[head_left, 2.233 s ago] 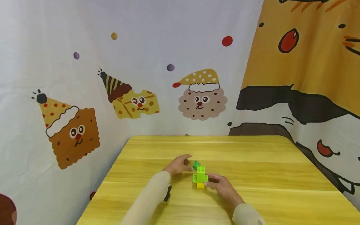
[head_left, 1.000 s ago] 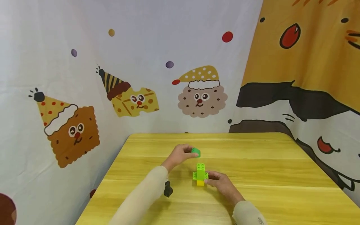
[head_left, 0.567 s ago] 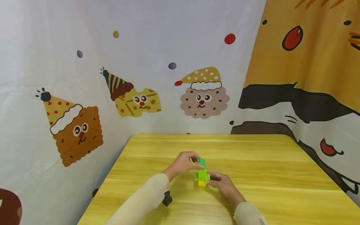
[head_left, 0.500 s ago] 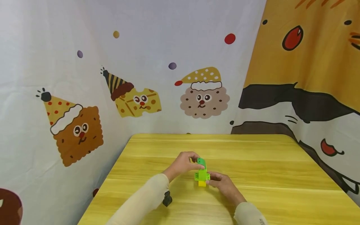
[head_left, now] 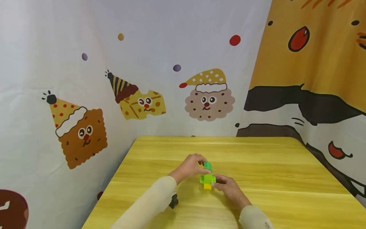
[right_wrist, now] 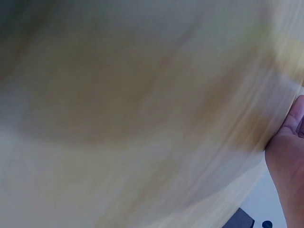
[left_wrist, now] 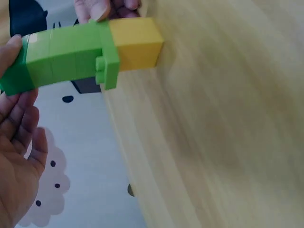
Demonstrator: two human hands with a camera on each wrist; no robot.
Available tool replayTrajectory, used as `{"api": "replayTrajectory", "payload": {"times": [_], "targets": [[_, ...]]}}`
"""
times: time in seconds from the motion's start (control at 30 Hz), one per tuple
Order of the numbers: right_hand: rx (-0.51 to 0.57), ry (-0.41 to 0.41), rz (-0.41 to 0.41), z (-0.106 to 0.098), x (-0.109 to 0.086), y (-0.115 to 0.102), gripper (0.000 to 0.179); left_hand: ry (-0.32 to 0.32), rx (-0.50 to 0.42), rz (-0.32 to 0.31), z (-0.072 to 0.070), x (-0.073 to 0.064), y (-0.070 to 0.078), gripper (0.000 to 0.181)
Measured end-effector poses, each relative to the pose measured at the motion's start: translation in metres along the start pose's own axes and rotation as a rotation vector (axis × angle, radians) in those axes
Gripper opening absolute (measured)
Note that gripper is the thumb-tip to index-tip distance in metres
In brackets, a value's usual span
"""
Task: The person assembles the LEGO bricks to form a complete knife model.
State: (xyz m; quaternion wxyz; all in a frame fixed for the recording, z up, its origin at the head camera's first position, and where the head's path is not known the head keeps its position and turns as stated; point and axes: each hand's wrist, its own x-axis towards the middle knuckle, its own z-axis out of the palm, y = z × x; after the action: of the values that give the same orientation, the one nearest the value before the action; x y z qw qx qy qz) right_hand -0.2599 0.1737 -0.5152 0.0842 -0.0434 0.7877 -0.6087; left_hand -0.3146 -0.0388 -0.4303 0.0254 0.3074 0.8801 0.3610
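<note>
A small toy brick stack stands upright on the table: a yellow brick (head_left: pixel 207 187) at the bottom, a flat light green piece jutting out at the sides, light green bricks (head_left: pixel 208 178) above, and a dark green curved brick (head_left: pixel 208 166) on top. My left hand (head_left: pixel 190 166) pinches the dark green brick between thumb and fingers; in the left wrist view this brick (left_wrist: pixel 17 71) touches the light green ones below it. From the right, my right hand (head_left: pixel 231 188) holds the lower part of the stack between thumb and fingers. The right wrist view shows only part of that hand (right_wrist: pixel 287 156).
The wood-grain table (head_left: pixel 271 171) stretches out around the stack. Behind it hangs a white cloth (head_left: pixel 160 38) printed with cartoon figures. A black device (head_left: pixel 173 201) sits at the left wrist.
My left hand has picked up the dark green brick from behind the stack, lifted it and brought it down onto the top. My right hand has stayed at the stack's right side.
</note>
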Motion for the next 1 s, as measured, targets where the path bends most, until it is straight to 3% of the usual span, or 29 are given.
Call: {"api": "replayTrajectory", "payload": {"times": [0.27, 0.5, 0.67, 0.77, 1.0], "targets": [[0.002, -0.017, -0.004, -0.002, 0.004, 0.002, 0.05, 0.083, -0.209, -0.005, 0.012, -0.01, -0.017, 0.031], [-0.014, 0.003, -0.017, 0.0, 0.01, 0.002, 0.049, 0.158, -0.222, 0.038, 0.013, -0.013, -0.024, 0.055], [-0.016, 0.005, -0.016, -0.001, 0.013, 0.0, 0.047, 0.182, -0.209, 0.088, 0.016, -0.014, -0.029, 0.05], [-0.03, 0.01, -0.016, -0.003, 0.014, -0.002, 0.046, 0.17, -0.223, 0.068, 0.019, -0.009, -0.029, 0.046], [-0.154, 0.075, -0.095, -0.001, 0.019, -0.003, 0.051, 0.173, -0.415, -0.036, 0.025, 0.006, -0.031, 0.041]]}}
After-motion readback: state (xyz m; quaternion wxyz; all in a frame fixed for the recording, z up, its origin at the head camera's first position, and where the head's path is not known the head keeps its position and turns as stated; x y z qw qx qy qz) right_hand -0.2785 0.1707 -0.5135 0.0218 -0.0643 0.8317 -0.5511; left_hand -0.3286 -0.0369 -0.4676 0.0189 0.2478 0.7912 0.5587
